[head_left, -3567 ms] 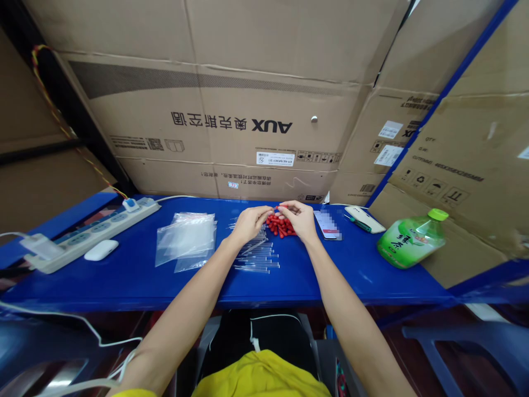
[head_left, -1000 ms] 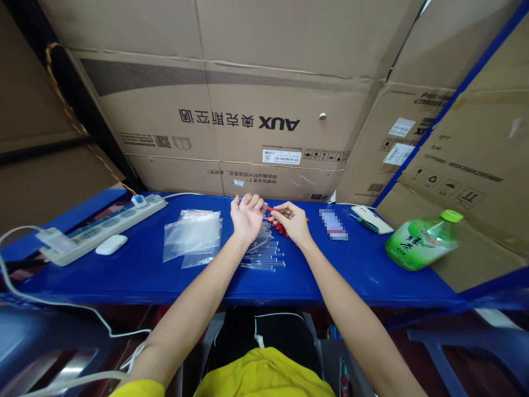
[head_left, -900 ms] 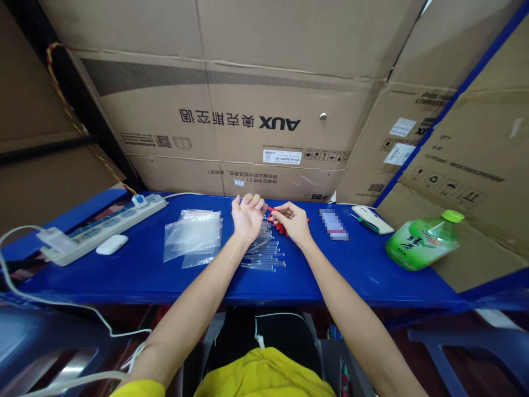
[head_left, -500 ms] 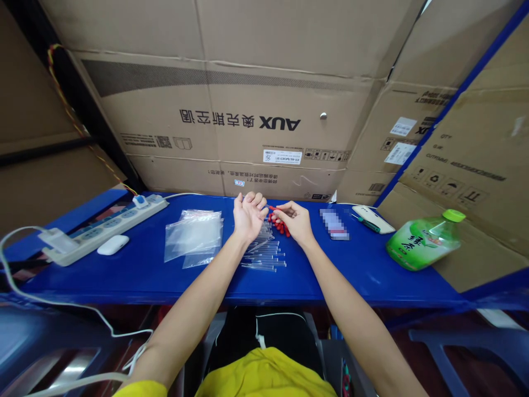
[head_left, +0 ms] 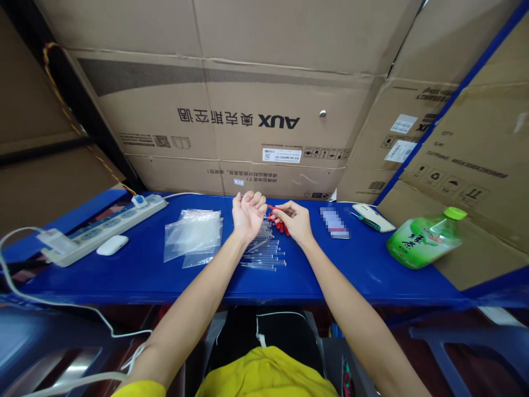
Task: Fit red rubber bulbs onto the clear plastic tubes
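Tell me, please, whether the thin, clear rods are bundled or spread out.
Spread out: the thin, clear rods lie loosely on the blue table, ends uneven, with no tie visible.

Red pieces (head_left: 281, 226): plastic by the look, smooth, slightly shiny.
Clear rods (head_left: 265, 256): transparent and glossy — glass or plastic, cannot tell which.
Flat bags (head_left: 194, 234): thin see-through plastic film, slick, faintly wrinkled.
Tabletop (head_left: 351, 270): smooth, hard-looking blue finish, glossy enough to catch light.
Cardboard wall (head_left: 165, 91): matt brown paperboard, creased.
Barcode label (head_left: 281, 155): white paper, flat and smooth.
Bottle (head_left: 424, 242): translucent plastic, shiny.
Power strip (head_left: 107, 225): plastic, smooth, low sheen.
White case (head_left: 112, 245): plastic-looking, polished — rounded gloss.
Shirt (head_left: 264, 375): matt cloth, softly rumpled.
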`<action>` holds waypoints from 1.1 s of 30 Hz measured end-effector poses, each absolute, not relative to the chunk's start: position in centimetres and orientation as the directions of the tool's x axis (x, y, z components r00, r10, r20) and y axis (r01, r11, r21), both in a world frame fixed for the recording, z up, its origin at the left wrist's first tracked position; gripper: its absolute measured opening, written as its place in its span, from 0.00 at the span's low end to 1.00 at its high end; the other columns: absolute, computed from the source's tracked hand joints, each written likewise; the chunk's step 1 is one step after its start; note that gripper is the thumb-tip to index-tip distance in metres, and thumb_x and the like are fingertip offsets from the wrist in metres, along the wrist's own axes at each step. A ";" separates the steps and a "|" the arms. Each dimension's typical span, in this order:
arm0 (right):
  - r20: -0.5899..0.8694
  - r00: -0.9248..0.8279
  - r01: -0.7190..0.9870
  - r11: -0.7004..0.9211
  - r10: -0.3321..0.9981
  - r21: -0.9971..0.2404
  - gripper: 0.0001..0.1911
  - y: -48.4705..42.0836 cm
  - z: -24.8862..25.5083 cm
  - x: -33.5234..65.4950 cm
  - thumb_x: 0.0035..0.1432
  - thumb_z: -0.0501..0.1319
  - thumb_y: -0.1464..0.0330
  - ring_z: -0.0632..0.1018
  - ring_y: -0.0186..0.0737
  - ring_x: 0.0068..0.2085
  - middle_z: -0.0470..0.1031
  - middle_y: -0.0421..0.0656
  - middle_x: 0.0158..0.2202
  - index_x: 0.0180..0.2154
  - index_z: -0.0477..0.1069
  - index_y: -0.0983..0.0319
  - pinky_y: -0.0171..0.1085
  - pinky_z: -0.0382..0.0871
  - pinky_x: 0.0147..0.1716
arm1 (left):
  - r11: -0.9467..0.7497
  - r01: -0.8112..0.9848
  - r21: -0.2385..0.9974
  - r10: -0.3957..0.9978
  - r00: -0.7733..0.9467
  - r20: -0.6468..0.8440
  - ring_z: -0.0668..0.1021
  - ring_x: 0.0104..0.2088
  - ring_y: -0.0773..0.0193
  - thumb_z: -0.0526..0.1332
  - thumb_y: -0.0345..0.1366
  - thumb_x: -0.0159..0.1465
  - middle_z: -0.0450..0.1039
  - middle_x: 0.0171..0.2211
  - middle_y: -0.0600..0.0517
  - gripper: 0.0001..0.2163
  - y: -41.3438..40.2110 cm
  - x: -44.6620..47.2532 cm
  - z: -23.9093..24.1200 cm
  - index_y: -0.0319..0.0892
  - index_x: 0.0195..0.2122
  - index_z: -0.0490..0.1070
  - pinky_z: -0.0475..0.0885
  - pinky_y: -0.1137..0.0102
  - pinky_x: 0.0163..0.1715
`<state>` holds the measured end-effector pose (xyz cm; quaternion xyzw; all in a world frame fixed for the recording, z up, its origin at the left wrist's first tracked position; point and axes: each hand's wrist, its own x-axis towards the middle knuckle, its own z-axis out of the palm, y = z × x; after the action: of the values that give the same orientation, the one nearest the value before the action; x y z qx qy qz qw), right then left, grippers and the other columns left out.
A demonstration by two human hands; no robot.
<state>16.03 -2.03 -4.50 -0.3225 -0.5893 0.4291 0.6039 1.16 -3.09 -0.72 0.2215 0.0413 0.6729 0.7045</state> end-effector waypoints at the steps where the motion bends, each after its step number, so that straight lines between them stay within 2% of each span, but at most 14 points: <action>1: 0.437 -0.061 -0.146 0.425 0.897 -0.893 0.17 -2.0 -4.5 16.0 0.48 0.74 0.56 0.81 0.38 0.27 0.81 0.43 0.27 0.32 0.76 0.61 0.37 0.77 0.29 | 0.004 -0.932 0.363 0.967 0.095 0.234 0.60 0.23 0.68 0.46 0.42 0.73 0.48 0.23 0.55 0.17 -3.1 1.1 -0.7 0.44 0.26 0.48 0.60 0.74 0.19; 9: 0.438 -0.055 -0.159 0.425 0.897 -0.891 0.16 -2.1 -4.4 16.1 0.48 0.74 0.56 0.82 0.42 0.28 0.82 0.43 0.27 0.31 0.75 0.60 0.39 0.79 0.31 | 0.043 -0.942 0.334 0.956 0.136 0.258 0.61 0.22 0.68 0.45 0.42 0.73 0.49 0.23 0.55 0.17 -3.1 1.1 -0.7 0.44 0.27 0.48 0.58 0.74 0.17; 15: 0.438 -0.040 -0.129 0.430 0.898 -0.894 0.17 -2.2 -4.3 16.0 0.48 0.73 0.55 0.83 0.43 0.28 0.81 0.43 0.27 0.31 0.74 0.60 0.41 0.81 0.33 | 0.022 -0.924 0.382 0.959 0.128 0.254 0.60 0.22 0.68 0.44 0.43 0.74 0.49 0.23 0.55 0.17 -3.0 1.1 -0.9 0.44 0.27 0.47 0.58 0.75 0.17; 20: 0.433 -0.036 -0.109 0.427 0.901 -0.898 0.18 -2.2 -4.3 16.0 0.47 0.73 0.54 0.83 0.44 0.29 0.81 0.43 0.27 0.30 0.74 0.60 0.43 0.81 0.33 | 0.029 -0.930 0.368 0.956 0.133 0.261 0.61 0.22 0.68 0.45 0.43 0.74 0.49 0.23 0.55 0.17 -3.1 1.2 -0.9 0.44 0.27 0.48 0.58 0.75 0.17; 33: 0.435 -0.025 -0.135 0.428 0.900 -0.894 0.17 -2.3 -4.4 15.9 0.47 0.73 0.55 0.83 0.44 0.28 0.81 0.42 0.27 0.30 0.74 0.59 0.42 0.81 0.33 | 0.032 -0.929 0.368 0.963 0.128 0.238 0.61 0.22 0.68 0.46 0.43 0.73 0.49 0.23 0.55 0.17 -3.1 1.3 -0.9 0.44 0.27 0.49 0.59 0.75 0.17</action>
<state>15.88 -2.28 -4.42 -0.3302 -0.5792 0.4207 0.6153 1.31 -3.11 -0.90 0.2219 0.0378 0.6594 0.7173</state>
